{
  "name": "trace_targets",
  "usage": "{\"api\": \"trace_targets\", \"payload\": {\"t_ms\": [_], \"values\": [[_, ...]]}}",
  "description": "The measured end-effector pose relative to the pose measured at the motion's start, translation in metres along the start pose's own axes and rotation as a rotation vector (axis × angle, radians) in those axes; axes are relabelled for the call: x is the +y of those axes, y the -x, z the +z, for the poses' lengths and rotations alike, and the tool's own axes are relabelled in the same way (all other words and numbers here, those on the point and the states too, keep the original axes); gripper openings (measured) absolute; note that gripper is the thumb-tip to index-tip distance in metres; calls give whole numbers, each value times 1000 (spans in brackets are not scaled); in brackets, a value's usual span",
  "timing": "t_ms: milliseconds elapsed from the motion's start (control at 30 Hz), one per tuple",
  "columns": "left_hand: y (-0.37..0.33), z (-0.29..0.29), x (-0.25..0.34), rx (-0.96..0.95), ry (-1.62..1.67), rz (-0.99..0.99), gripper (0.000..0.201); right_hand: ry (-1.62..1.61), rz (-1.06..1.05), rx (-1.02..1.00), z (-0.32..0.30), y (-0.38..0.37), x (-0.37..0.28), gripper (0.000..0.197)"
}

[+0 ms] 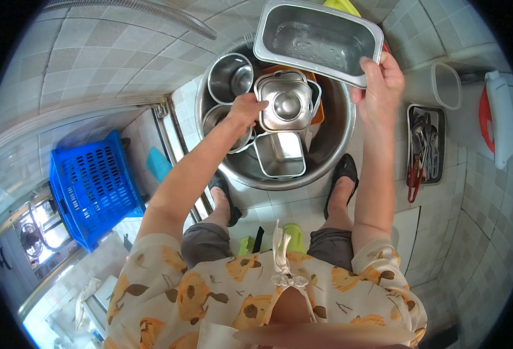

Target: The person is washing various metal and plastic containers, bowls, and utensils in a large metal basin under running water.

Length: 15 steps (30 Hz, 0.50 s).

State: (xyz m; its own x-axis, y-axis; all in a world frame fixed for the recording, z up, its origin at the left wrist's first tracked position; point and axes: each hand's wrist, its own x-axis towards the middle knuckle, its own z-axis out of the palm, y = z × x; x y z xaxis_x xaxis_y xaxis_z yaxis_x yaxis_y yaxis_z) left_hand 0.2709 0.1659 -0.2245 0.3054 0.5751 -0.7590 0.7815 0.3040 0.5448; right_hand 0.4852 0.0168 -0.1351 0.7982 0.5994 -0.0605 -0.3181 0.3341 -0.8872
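Left hand (246, 110): forearm slanting in from the lower left across the near-left rim of a round metal basin (342, 128); thumb at the left edge of a square metal piece with a round central dome (286, 106), held by that edge over the basin's middle. Fingers mostly hidden; whether its weight is borne cannot be told.

Right hand (379, 87): forearm nearly upright, wrist at the basin's right rim; gripping the right end of a deep rectangular metal pan (317, 43), thumb over the rim, fingers outside. Pan tilted, inner surface wet-looking, covering the basin's far-right rim.

Basin contents: metal pot (231, 77), far-left edge; second pot (214, 119), partly behind the left hand; square container (281, 154), near edge; orange item (320, 113), mostly hidden, kind unclear.
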Motion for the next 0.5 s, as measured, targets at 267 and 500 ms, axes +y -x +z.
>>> {"api": "trace_targets", "payload": {"t_ms": [267, 500], "values": [[2, 13, -21, 141, 137, 28, 21, 359, 0, 118, -19, 34, -42, 3], [-3, 18, -49, 157, 182, 96, 30, 654, -78, 286, -65, 66, -66, 4]]}}
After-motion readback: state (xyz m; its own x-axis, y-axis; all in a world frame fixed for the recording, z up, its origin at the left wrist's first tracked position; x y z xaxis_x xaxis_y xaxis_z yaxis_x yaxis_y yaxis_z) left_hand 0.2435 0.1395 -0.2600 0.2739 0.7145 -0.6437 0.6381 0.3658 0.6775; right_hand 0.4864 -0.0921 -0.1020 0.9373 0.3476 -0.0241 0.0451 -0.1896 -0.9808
